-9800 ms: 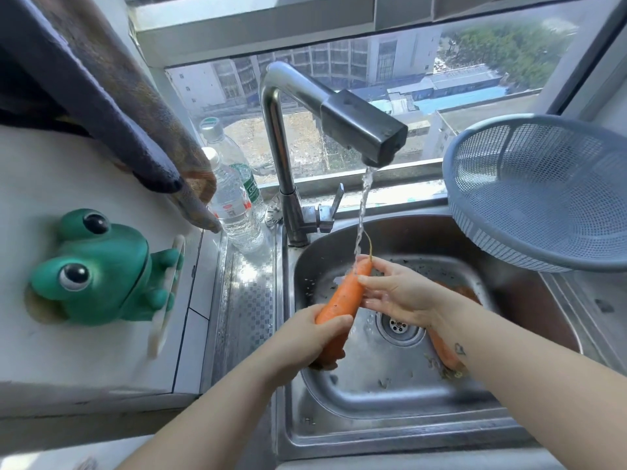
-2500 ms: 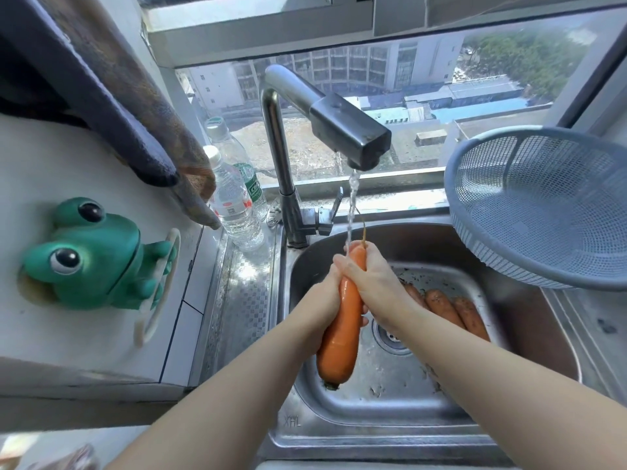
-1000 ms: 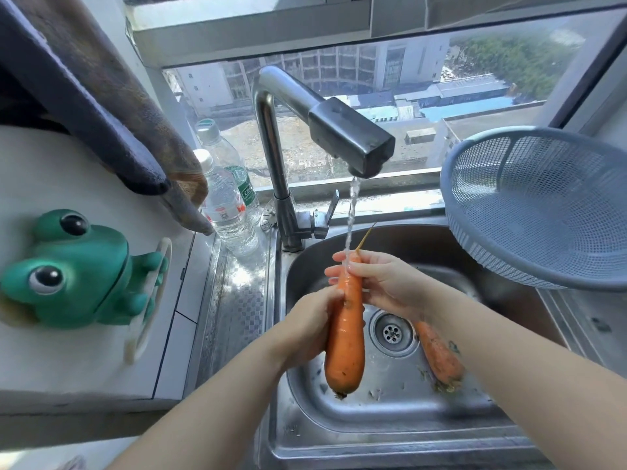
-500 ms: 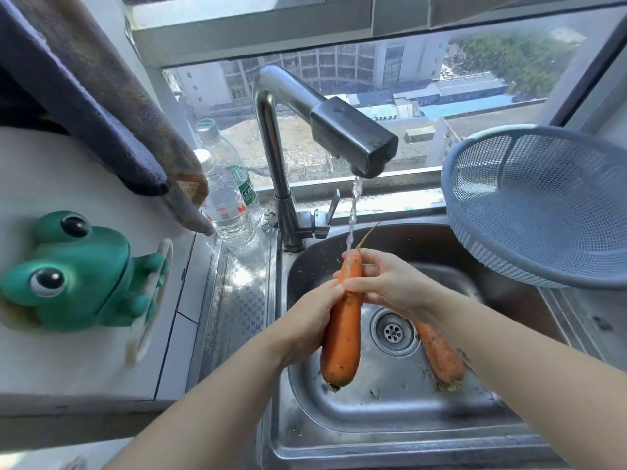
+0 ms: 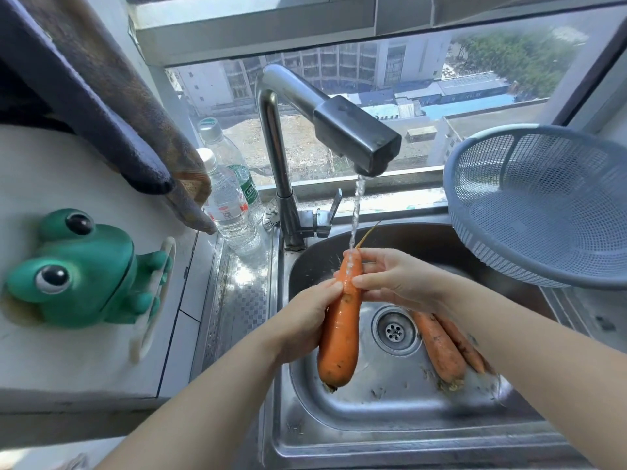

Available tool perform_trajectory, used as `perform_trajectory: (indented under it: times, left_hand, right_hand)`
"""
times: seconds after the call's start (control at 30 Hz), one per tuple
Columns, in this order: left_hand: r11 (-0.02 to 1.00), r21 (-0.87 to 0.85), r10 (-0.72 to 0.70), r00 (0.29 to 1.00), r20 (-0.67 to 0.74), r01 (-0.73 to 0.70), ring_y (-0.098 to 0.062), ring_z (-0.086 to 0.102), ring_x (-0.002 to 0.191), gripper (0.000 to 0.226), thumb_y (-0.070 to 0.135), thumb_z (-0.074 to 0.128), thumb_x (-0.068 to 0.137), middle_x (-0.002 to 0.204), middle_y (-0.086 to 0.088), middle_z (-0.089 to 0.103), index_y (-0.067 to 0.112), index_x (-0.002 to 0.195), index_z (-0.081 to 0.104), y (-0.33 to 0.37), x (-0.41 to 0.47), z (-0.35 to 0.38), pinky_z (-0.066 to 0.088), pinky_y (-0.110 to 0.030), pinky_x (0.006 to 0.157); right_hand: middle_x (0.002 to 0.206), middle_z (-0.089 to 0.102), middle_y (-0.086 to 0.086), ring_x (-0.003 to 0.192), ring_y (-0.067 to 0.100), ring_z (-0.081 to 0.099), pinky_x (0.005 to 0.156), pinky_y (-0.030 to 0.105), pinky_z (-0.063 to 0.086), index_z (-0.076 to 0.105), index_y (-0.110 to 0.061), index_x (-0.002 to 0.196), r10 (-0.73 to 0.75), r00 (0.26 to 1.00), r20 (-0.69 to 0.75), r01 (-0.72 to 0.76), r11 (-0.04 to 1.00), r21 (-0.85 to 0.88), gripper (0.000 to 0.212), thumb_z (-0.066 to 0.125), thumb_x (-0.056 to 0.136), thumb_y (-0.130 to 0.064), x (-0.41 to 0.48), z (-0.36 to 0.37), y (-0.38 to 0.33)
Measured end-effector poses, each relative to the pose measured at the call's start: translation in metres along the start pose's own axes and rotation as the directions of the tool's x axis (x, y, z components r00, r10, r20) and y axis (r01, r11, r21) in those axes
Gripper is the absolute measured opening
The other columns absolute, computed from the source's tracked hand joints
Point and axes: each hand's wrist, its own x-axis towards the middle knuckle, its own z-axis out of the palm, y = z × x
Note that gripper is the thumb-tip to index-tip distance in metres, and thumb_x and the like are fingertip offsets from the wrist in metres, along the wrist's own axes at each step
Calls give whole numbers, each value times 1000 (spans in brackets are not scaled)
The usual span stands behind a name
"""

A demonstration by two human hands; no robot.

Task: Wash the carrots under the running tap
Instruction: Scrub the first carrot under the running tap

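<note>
Change vs. half a second back: small. The carrot (image 5: pixel 339 340) sits a shade more upright, and the right hand (image 5: pixel 397 283) has worked its fingertips up toward the thin end. Against the oldest frame, the left hand (image 5: pixel 302 323) has gone from the thick end to mid-length, and the carrot has swung from slanted to near vertical.

Obs.: the carrot is held over the sink (image 5: pixel 373 422), thin end up, thick end hanging over the basin floor. The left hand wraps its middle from the left. The right hand pinches the thin end between thumb and fingers. The water stream (image 5: pixel 355 212) from the tap (image 5: pixel 356 144) strikes only the thin tip, then runs down the length.

Two more carrots (image 5: pixel 439 347) lie side by side on the sink floor, right of the drain (image 5: pixel 395 330), dull with soil.

Judgement: the step in hand is rubbing the tip.
- Use the left grip as a pivot and roll the carrot so each face meets the stream.
- Draw the right hand down toward the crown, which looks least rinsed.
- Wet skin slips, so grip firmly.
- Keep the clean carrot off the gritty basin floor. The colander (image 5: pixel 543 205) at right looks the likely place for it.
</note>
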Motion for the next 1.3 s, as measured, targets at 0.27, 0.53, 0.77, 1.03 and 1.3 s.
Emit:
perform_trajectory:
  times: [0.27, 0.53, 0.77, 1.03, 1.3]
  left_hand:
    - [999, 41, 8, 1000, -23, -7, -10, 60, 80, 28, 27, 41, 101, 99, -3, 68, 19, 118, 62, 5, 0, -2, 47, -29, 80]
    - [997, 81, -8, 999, -52, 12, -9, 59, 77, 28, 22, 37, 103, 95, -1, 67, 20, 114, 63, 12, 0, 1, 46, -27, 76]
    - [995, 101, 1, 999, -35, 2, -2, 60, 71, 30, 20, 35, 104, 93, 4, 68, 17, 119, 61, 16, -1, 3, 46, -20, 70]
    - [995, 98, 0, 998, -63, 6, -4, 59, 73, 29, 20, 36, 104, 94, 2, 68, 22, 112, 63, 17, -1, 4, 45, -23, 74]
    - [991, 130, 0, 999, -47, 6, -3, 62, 82, 30, 22, 34, 105, 117, -3, 68, 24, 120, 60, 15, -4, 3, 46, -21, 75]
  right_hand:
    - [93, 67, 16, 89, 28, 66, 88, 42, 56, 57, -2, 104, -84, 994, -67, 74, 987, -144, 17, 58, 89, 6, 3, 4, 3]
    - [91, 68, 16, 86, 28, 67, 83, 41, 58, 59, 4, 106, -103, 983, -153, 73, 980, -188, 23, 56, 85, 11, 2, 7, 1]
    - [97, 67, 23, 88, 29, 65, 85, 43, 57, 56, 8, 109, -93, 980, -176, 63, 984, -167, 26, 55, 84, 13, 3, 9, 0]
    - [105, 66, 27, 91, 30, 65, 85, 39, 57, 53, 8, 116, -74, 981, -182, 49, 989, -137, 32, 52, 85, 14, 2, 11, -2]
    - [111, 64, 28, 102, 38, 66, 85, 41, 57, 59, -7, 104, -75, 981, -181, 54, 992, -117, 26, 55, 86, 10, 2, 13, 0]
